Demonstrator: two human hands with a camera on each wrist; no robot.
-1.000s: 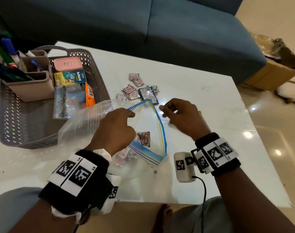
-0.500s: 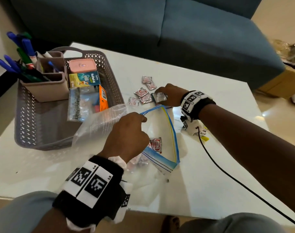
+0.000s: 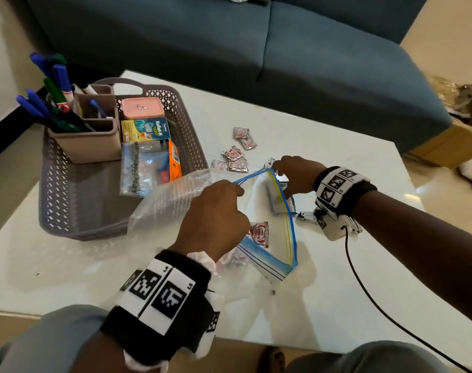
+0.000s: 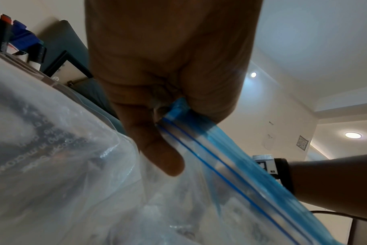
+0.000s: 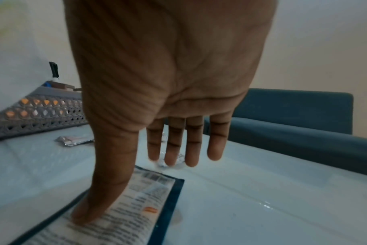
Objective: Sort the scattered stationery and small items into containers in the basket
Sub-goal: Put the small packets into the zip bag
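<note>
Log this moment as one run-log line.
left hand: pinches zip bag rim, mouth open | right hand: open, thumb on dark-edged packet | sachets: loose on table

One basket (image 3: 68,211), one zip bag (image 3: 267,254), perhaps six loose sachets (image 3: 232,153).

Bag mouth (image 3: 270,211) gapes; basket (image 3: 68,211) left; sachets (image 3: 233,157) beyond.
</note>
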